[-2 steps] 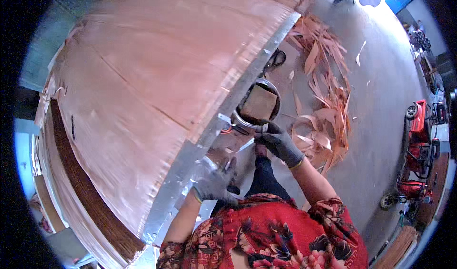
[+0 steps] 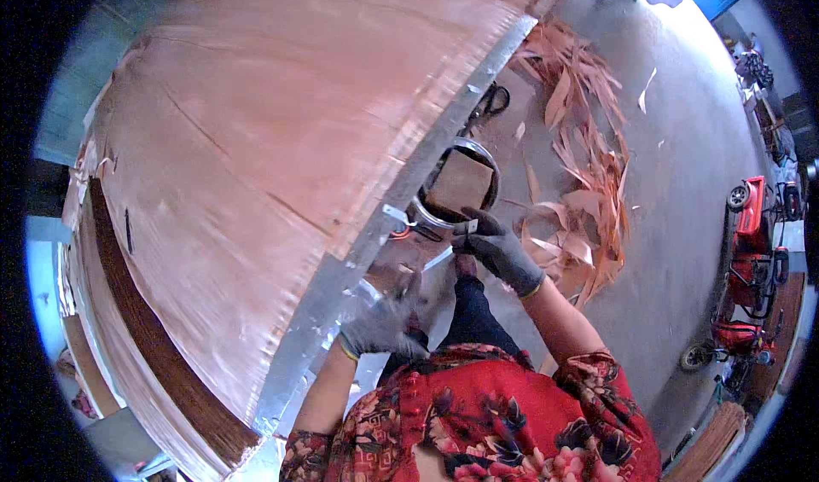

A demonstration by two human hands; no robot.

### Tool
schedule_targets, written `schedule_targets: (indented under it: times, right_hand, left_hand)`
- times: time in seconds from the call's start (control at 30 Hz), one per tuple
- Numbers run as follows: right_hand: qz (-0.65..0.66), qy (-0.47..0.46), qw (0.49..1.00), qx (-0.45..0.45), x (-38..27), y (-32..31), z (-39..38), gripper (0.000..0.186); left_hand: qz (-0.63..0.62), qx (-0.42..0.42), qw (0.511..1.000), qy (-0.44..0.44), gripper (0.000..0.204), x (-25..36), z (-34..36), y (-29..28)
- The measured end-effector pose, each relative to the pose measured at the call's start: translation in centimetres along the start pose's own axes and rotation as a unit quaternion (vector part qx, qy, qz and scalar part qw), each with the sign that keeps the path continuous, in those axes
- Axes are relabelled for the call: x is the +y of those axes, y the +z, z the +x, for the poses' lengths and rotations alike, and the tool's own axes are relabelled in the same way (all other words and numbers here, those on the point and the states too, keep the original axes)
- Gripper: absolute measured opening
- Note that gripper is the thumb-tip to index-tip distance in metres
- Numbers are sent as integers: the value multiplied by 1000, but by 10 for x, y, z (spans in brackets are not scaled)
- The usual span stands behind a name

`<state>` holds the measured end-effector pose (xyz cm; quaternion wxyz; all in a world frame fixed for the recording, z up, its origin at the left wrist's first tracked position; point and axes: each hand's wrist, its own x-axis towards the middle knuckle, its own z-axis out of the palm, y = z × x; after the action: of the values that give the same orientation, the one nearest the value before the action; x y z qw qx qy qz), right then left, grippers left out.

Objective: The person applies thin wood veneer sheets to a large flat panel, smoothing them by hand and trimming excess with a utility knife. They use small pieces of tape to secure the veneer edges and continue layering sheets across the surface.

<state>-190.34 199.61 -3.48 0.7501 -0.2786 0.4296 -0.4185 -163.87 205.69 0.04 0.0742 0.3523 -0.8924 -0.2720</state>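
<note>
My right hand (image 2: 503,256), in a dark grey glove, is raised beside a round stool. A small flat greyish piece (image 2: 472,226), perhaps a blade, is pinched between its thumb and fingers. My left hand (image 2: 375,327), also in a grey glove, is low by the metal edging (image 2: 337,286) of the work table; motion smears its fingers. Reddish wood veneer sheets (image 2: 281,98) cover the tabletop left of both hands, with dark cracks running across them. The round stool (image 2: 493,159) has a metal rim and a brown square pad (image 2: 463,183) on it.
Torn veneer strips (image 2: 589,175) lie heaped on the floor right of the stool. A dark brown wood strip (image 2: 149,303) runs along the table's far left. Along the right wall stands a red wheeled machine (image 2: 744,260). A black cable (image 2: 493,100) hangs near the table edge.
My left hand has shifted slightly to the left and is blurred. My right hand stays nearly in place, still pinching the small piece, which shows more clearly now.
</note>
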Motion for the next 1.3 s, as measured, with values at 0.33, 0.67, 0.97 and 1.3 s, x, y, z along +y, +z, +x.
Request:
schedule_targets:
  times: [0.33, 0.67, 0.97, 1.3]
  right_hand:
    - [-242, 107, 955, -132, -65, -33, 29, 62]
    - [-621, -43, 749, -230, -102, -109, 83, 32]
    - [-788, -268, 553, -26, -5, -83, 80, 61]
    - [-789, -262, 554, -39, 43, -86, 108, 70]
  left_hand:
    - [-125, 103, 972, -171, 28, -9, 170, -34]
    - [-99, 70, 942, -312, 25, -46, 193, 30]
    - [-44, 143, 864, -481, 18, -90, 204, 121]
    - [-187, 124, 829, -513, 25, -34, 119, 73]
